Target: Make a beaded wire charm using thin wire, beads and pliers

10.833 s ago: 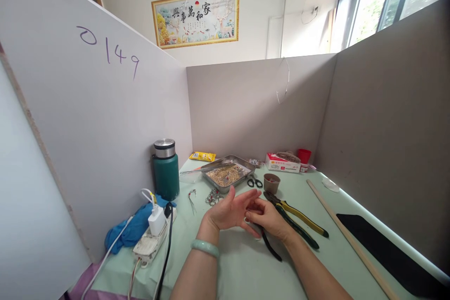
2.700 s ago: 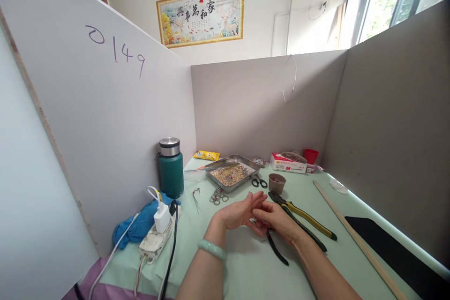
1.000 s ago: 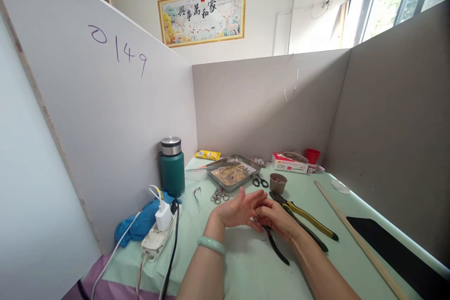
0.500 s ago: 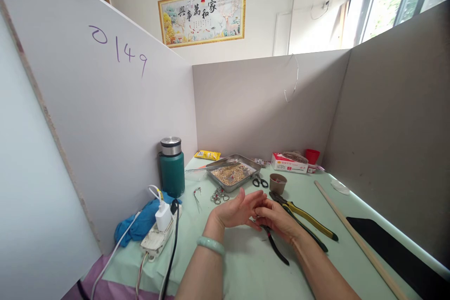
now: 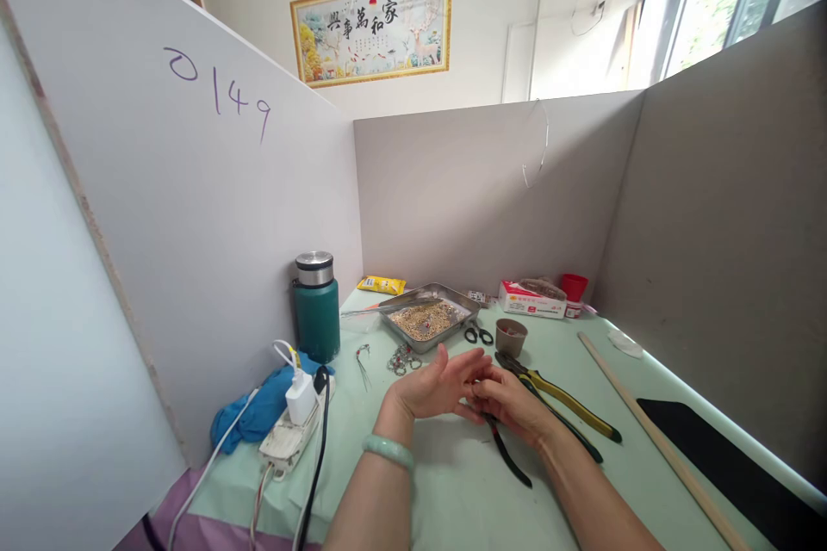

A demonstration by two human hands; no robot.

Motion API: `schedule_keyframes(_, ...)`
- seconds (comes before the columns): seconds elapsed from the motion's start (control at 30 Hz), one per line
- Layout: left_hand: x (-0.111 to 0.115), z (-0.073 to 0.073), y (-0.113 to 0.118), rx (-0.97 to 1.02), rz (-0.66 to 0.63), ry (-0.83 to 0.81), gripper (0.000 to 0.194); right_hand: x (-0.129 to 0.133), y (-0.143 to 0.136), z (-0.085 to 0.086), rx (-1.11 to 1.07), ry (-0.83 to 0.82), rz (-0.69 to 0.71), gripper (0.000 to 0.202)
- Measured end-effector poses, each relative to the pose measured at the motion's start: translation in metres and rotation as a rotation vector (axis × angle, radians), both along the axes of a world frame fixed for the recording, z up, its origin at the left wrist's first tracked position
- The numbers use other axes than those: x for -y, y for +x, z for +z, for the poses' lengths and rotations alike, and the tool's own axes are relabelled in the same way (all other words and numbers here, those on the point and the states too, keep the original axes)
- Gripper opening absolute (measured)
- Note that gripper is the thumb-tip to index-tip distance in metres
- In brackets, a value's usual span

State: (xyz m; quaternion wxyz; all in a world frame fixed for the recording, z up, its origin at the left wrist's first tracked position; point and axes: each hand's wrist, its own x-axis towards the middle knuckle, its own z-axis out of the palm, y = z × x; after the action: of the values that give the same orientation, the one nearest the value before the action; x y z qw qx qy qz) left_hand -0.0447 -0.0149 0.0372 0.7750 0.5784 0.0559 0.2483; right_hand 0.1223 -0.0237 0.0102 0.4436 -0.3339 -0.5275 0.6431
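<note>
My left hand (image 5: 434, 384) is held above the table with its thumb raised and its fingers stretched toward the right. A pale green bangle (image 5: 388, 451) circles that wrist. My right hand (image 5: 512, 406) meets the left fingers, its own fingers bent and pressed together. Anything between those fingers is too small or too hidden to make out. Beneath the right hand lies a small black-handled tool (image 5: 510, 458), its head partly covered. Large pliers (image 5: 562, 400) with yellow and green handles rest just right of the hand. A small brown cup (image 5: 510, 337) stands behind.
A metal tray (image 5: 423, 346) of gold beads sits at the back, near black-handled scissors (image 5: 479, 334) and small chains (image 5: 404, 359). Left are a green bottle (image 5: 316, 318) and a power strip (image 5: 289, 441) with cables. A wooden stick (image 5: 652, 430) lies right, beside a black sheet (image 5: 724, 465).
My right fingers have shifted very slightly against the left hand. Everything on the table stays where it was.
</note>
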Motion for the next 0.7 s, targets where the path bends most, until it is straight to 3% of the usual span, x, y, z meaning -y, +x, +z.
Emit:
schedule_keyframes(0.17, 0.001, 0.002, -0.002, 0.021, 0.064, -0.021, 0.068, -0.001, 0.002, -0.001, 0.059, 0.039, -0.097, 0.013)
schedule_keyframes(0.47, -0.006, -0.003, -0.002, 0.051, 0.155, -0.029, 0.066, 0.005, 0.003, 0.009, 0.045, 0.143, -0.117, 0.025)
schedule_keyframes(0.6, -0.006, -0.005, 0.001, 0.068, 0.189, -0.034, 0.063, 0.001, -0.001, 0.003, 0.056, 0.211, -0.104, 0.042)
schedule_keyframes(0.7, -0.007, -0.006, 0.003, 0.054, 0.183, -0.039, 0.064, -0.005, -0.003, -0.004, 0.084, 0.228, -0.13, 0.039)
